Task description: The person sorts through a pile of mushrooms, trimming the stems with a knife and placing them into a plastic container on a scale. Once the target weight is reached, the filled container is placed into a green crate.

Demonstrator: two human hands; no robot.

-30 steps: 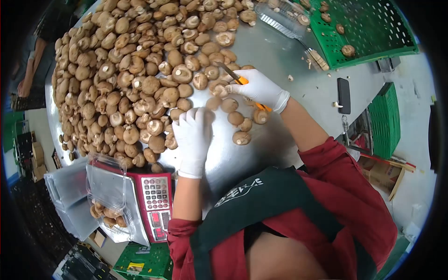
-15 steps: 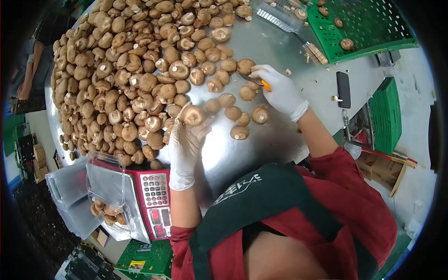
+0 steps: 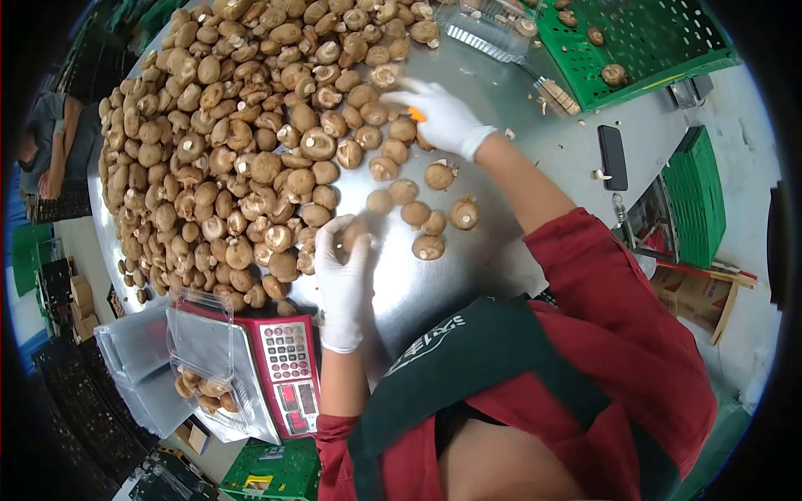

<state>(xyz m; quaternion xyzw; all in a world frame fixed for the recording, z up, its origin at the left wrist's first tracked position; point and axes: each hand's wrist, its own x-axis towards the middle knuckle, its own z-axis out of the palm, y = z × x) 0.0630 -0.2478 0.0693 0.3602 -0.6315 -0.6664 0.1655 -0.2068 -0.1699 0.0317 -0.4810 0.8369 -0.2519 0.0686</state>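
My left hand [image 3: 342,280], in a white glove, has its fingers wrapped round a brown mushroom [image 3: 353,235] just above the metal table [image 3: 493,242]. In a matching glove, my right hand [image 3: 440,118] reaches to the near side of the big mushroom heap [image 3: 225,142]. An orange piece of the knife [image 3: 416,113] shows between its fingers; the blade is hidden. The right fingertips are beside a mushroom [image 3: 385,77] at the heap's edge. Several loose mushrooms, one of them with its stem up [image 3: 464,214], lie between my hands.
A red scale [image 3: 288,359] with an open clear box [image 3: 200,351] of mushrooms stands at lower left. Toward the upper right are a clear tray [image 3: 480,37], a brush [image 3: 558,96], a green crate [image 3: 635,50] and a phone [image 3: 612,159]. Another person's arm [image 3: 60,150] shows at far left.
My right hand has moved left and up to the heap's edge with the knife. The fingers of my left hand have closed more round a mushroom. The view has shifted slightly.
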